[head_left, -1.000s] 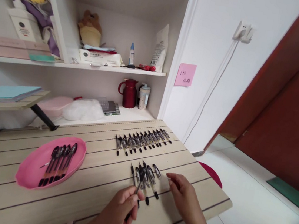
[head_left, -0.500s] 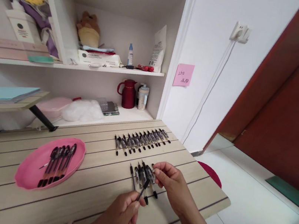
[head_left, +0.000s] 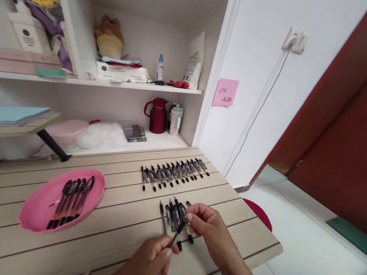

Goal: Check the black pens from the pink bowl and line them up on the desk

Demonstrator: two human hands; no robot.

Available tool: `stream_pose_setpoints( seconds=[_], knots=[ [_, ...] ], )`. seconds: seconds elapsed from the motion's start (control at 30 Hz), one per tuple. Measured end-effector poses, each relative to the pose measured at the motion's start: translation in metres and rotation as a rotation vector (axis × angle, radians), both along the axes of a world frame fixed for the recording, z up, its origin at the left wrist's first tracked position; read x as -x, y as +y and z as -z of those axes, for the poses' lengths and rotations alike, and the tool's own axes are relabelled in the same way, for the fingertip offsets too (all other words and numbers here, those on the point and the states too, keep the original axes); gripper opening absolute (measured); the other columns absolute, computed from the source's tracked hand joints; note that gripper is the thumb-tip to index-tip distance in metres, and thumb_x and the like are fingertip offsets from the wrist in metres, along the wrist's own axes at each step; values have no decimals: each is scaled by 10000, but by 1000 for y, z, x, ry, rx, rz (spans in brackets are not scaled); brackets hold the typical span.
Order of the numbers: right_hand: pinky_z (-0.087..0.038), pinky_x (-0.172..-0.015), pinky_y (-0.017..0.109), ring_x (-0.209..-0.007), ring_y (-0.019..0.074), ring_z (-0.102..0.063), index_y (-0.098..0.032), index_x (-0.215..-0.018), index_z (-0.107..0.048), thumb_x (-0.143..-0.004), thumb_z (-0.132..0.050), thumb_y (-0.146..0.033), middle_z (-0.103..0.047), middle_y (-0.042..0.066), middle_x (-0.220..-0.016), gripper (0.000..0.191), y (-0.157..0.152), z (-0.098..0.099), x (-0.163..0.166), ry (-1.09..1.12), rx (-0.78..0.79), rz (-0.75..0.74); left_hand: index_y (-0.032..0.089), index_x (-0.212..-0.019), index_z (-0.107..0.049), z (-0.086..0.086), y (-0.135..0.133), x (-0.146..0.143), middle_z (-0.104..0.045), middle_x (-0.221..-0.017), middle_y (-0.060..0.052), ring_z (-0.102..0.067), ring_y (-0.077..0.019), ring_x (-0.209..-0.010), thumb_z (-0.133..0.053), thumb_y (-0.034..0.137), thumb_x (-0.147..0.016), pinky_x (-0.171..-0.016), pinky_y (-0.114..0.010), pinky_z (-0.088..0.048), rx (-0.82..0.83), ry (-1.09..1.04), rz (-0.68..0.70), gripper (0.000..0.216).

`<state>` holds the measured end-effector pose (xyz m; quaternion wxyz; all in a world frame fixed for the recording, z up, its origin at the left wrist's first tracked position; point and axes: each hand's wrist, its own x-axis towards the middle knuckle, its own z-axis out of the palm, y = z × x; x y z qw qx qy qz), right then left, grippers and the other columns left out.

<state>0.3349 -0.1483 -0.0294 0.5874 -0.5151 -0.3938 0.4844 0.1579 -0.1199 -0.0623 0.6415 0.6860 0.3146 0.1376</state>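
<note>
My left hand (head_left: 147,261) is closed around a black pen (head_left: 177,234), whose dark end points up and away to the right. Just beyond that end, my right hand (head_left: 209,228) has thumb and forefinger pinched together; whatever they hold, if anything, is too small to make out. Beneath and behind the fingertips lies a loose group of black-and-clear pens (head_left: 168,216), partly hidden by both hands. Farther back, a long slanting row of similar pens (head_left: 173,174) is laid side by side. A pink scalloped tray (head_left: 33,207) at left holds several pens (head_left: 72,201) and a small white-tipped piece (head_left: 54,203).
The wood-look table (head_left: 116,219) has dark stripes and ends at a rounded right corner. Behind it stands a white shelf unit (head_left: 142,87) with a red jug (head_left: 158,115) and a cup (head_left: 175,120). A small raised stand (head_left: 8,130) bears papers at left.
My right fingertips have shifted very slightly down, and the pen in my left hand has tilted a touch to the right. The other pens and the tray stay put.
</note>
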Motion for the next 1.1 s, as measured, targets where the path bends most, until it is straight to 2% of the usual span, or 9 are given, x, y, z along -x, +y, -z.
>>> stream_pose_setpoints(
  seconds=[0.4, 0.5, 0.57, 0.6, 0.67, 0.77, 0.83, 0.97, 1.1],
  knots=[
    [-277, -471, 213, -495, 74, -370, -162, -643, -589, -640, -687, -395, -474, -40, -522, 252, 2, 9, 2, -89, -41, 44, 160, -935, -520, 1, -2, -1, -463, -571, 65, -384, -42, -417, -383, 348, -853, -402, -170, -257, -22, -33, -33, 246],
    [-350, -546, 225, -596, 99, -461, -184, -818, -640, -628, -699, -396, -604, 9, -720, 290, 0, 4, 3, 8, -51, -9, 159, -939, -523, -1, -2, -2, -461, -577, 61, -393, -47, -431, -390, 363, -846, -408, -171, -264, -17, -48, -42, 261],
    [-378, -596, 247, -662, 122, -495, -193, -927, -648, -630, -696, -401, -634, 45, -857, 365, -1, 1, 3, 59, -36, -40, 157, -939, -529, -1, -2, -1, -466, -576, 59, -392, -49, -432, -397, 377, -840, -411, -174, -268, -7, -57, -45, 275],
    [-380, -602, 252, -664, 125, -494, -184, -920, -659, -632, -694, -401, -637, 53, -857, 362, -1, 1, 3, 68, -27, -44, 156, -937, -532, -1, -1, -1, -471, -577, 57, -393, -50, -434, -401, 383, -837, -414, -176, -269, -2, -59, -45, 280],
    [-364, -580, 247, -614, 112, -467, -158, -798, -681, -623, -703, -389, -625, 39, -733, 291, 0, 3, 4, 68, -18, -34, 155, -931, -537, -1, -1, -1, -478, -578, 54, -395, -53, -439, -410, 389, -832, -418, -179, -272, 1, -63, -41, 284],
    [-327, -534, 226, -532, 83, -413, -156, -622, -633, -590, -735, -353, -547, -17, -558, 224, 2, 9, 6, 91, -24, 11, 153, -916, -541, -1, 0, 0, -478, -573, 56, -396, -54, -442, -422, 384, -828, -424, -180, -275, -8, -70, -37, 274],
    [-338, -543, 223, -553, 89, -445, -165, -642, -618, -579, -747, -336, -570, -15, -596, 223, 2, 11, 8, 124, -36, -2, 153, -906, -542, -1, -1, 0, -478, -574, 56, -397, -53, -443, -421, 375, -828, -427, -180, -279, -17, -68, -39, 265],
    [-402, -659, 265, -742, 151, -544, -177, -867, -646, -625, -713, -342, -638, 53, -854, 300, 1, 11, 10, 216, -44, -85, 157, -905, -537, -1, -1, -1, -471, -566, 59, -396, -52, -434, -410, 353, -830, -425, -180, -281, -28, -56, -42, 246],
    [-385, -610, 236, -617, 109, -507, -163, -695, -635, -598, -739, -304, -607, 8, -670, 200, 2, 12, 11, 190, -41, -8, 162, -909, -529, -1, -2, -1, -465, -565, 61, -394, -51, -427, -403, 352, -829, -415, -177, -277, -13, -38, -54, 242]
  ],
)
